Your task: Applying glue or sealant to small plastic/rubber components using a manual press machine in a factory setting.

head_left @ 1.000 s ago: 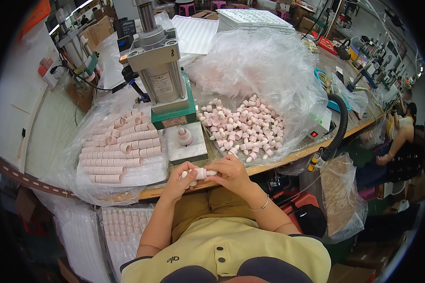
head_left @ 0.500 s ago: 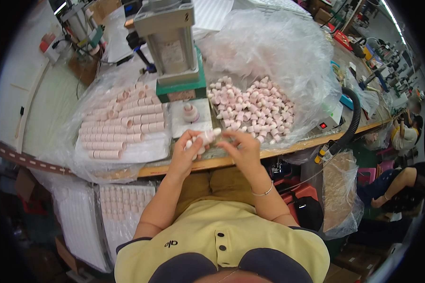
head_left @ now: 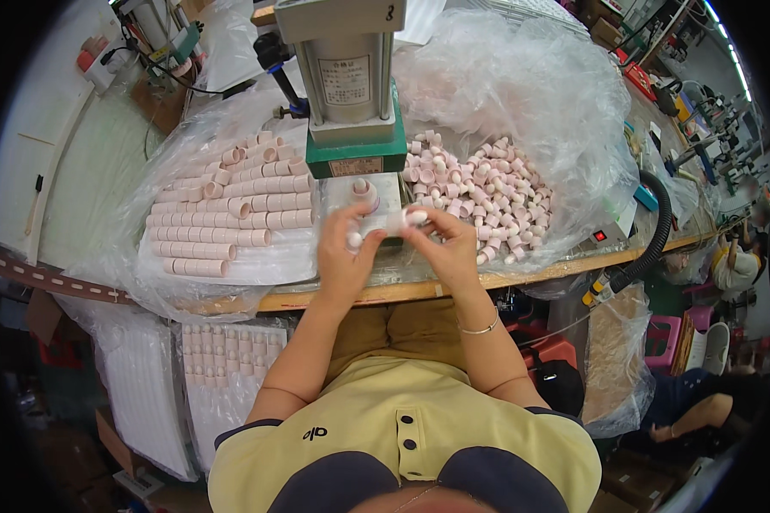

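My right hand (head_left: 447, 248) pinches a pale pink dropper cap (head_left: 415, 219) with a white rubber tip. My left hand (head_left: 344, 261) is closed round another white-tipped dropper cap (head_left: 354, 240), mostly hidden by its fingers. The two hands nearly meet over the table's front edge, and the pale shape between them is blurred. Just beyond, a pink-and-white piece (head_left: 362, 191) stands upright on the metal plate (head_left: 389, 188) of a press (head_left: 351, 85) with a green head. Right of the press lies a heap of pink dropper caps (head_left: 479, 184).
Rows of pink collars (head_left: 222, 218) lie on white foam to the left. Crumpled clear plastic sheeting (head_left: 513, 77) covers the back right. A black corrugated hose (head_left: 654, 231) bends over the right edge. Below left sits a bagged tray of finished caps (head_left: 231, 355). Another person's arm (head_left: 697, 415) shows at lower right.
My right hand has closed on a white-tipped dropper cap; its fingers were spread beside one before. Both hands are a little farther forward, nearer the press. The whole view has shifted slightly.
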